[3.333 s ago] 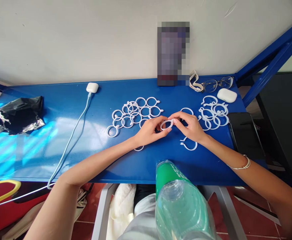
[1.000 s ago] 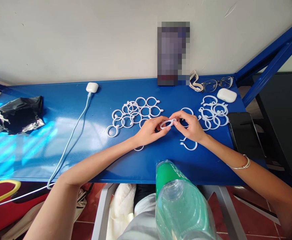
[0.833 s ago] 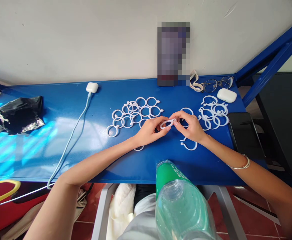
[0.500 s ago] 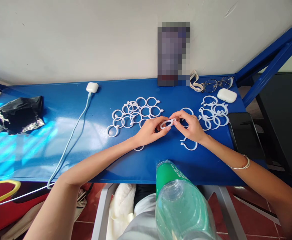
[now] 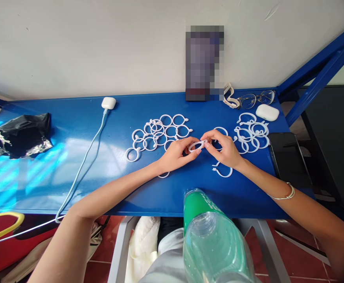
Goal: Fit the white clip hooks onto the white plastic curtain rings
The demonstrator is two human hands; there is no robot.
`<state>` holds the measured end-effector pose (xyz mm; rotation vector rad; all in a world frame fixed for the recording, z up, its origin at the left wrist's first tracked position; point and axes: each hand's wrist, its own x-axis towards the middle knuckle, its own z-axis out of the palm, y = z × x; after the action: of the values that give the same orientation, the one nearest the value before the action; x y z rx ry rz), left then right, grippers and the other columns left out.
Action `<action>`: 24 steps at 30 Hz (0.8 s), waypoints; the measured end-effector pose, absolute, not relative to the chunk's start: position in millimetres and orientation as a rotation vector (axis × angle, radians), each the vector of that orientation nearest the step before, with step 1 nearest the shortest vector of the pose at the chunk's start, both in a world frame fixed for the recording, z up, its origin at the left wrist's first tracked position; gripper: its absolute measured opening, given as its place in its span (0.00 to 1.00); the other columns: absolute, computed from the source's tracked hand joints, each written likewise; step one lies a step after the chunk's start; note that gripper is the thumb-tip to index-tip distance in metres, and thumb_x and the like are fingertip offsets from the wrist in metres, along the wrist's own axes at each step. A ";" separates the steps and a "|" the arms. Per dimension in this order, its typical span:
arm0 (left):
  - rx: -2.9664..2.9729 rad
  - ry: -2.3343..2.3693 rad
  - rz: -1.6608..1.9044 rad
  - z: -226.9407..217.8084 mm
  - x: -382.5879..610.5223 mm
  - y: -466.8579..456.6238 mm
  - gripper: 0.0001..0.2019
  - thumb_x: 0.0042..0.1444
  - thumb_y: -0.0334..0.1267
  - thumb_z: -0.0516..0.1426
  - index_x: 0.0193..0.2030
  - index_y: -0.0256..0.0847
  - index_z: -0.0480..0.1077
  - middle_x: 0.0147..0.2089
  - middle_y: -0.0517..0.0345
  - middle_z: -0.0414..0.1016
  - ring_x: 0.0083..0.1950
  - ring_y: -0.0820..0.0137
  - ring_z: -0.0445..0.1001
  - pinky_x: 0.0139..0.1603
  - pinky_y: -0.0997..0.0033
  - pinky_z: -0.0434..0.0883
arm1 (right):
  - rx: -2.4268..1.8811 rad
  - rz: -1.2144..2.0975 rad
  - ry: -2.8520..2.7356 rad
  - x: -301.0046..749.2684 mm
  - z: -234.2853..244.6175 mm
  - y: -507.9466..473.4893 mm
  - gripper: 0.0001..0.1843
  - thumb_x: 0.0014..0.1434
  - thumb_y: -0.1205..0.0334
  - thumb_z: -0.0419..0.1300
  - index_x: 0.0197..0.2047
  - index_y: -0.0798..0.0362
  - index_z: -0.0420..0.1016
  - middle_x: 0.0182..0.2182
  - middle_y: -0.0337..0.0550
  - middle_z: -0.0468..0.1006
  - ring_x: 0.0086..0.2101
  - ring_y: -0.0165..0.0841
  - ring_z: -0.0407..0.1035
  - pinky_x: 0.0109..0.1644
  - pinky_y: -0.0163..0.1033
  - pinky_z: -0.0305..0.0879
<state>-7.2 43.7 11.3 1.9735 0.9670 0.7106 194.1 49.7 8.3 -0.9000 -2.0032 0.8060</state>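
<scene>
My left hand [image 5: 176, 154] and my right hand [image 5: 225, 149] meet over the middle of the blue table [image 5: 107, 181], both pinching one white plastic ring [image 5: 196, 146] between their fingertips. To the left of the hands lies a group of several white rings [image 5: 159, 131]. A second cluster of white rings [image 5: 251, 131] lies to the right. One open ring [image 5: 222, 170] rests on the table just below my right hand, and part of another ring [image 5: 163, 175] shows under my left wrist.
A clear plastic bottle with a green label [image 5: 213, 239] stands close in front. A white charger and cable [image 5: 108, 103], black crumpled bag [image 5: 21, 134], glasses [image 5: 256, 98], white earbud case [image 5: 267, 112], dark phone [image 5: 288, 157] and a pixelated upright object [image 5: 204, 63] lie around.
The ring between my fingers has tilted slightly flatter since the earliest frame; both hands stay in the same place.
</scene>
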 end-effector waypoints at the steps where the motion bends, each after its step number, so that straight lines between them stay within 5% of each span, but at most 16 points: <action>1: 1.975 0.966 0.713 11.4 -7.3 43.8 0.15 0.61 0.46 0.53 0.46 0.36 0.70 0.28 0.62 0.69 0.26 0.75 0.67 0.30 0.77 0.64 | -0.901 0.805 -2.005 194.2 8.1 49.7 0.04 0.63 0.65 0.54 0.42 0.49 0.68 0.31 0.38 0.75 0.30 0.31 0.71 0.36 0.35 0.68; 17: 1.989 0.954 0.737 9.4 -8.0 43.8 0.15 0.62 0.46 0.53 0.46 0.36 0.70 0.28 0.61 0.70 0.26 0.76 0.67 0.29 0.78 0.64 | -0.913 0.789 -2.022 194.2 7.4 50.2 0.05 0.63 0.66 0.54 0.41 0.51 0.70 0.30 0.38 0.75 0.29 0.30 0.70 0.36 0.35 0.68; 24: 1.873 0.947 0.759 9.7 -8.3 43.9 0.20 0.68 0.48 0.45 0.46 0.35 0.71 0.31 0.58 0.74 0.29 0.75 0.71 0.33 0.77 0.67 | -0.975 0.865 -1.892 193.3 5.4 49.9 0.06 0.64 0.63 0.56 0.44 0.51 0.72 0.29 0.38 0.78 0.30 0.31 0.74 0.37 0.36 0.69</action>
<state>-8.3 43.9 9.7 1.8732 0.9474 0.7590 193.3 49.9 5.4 -0.9753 -1.8919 0.8646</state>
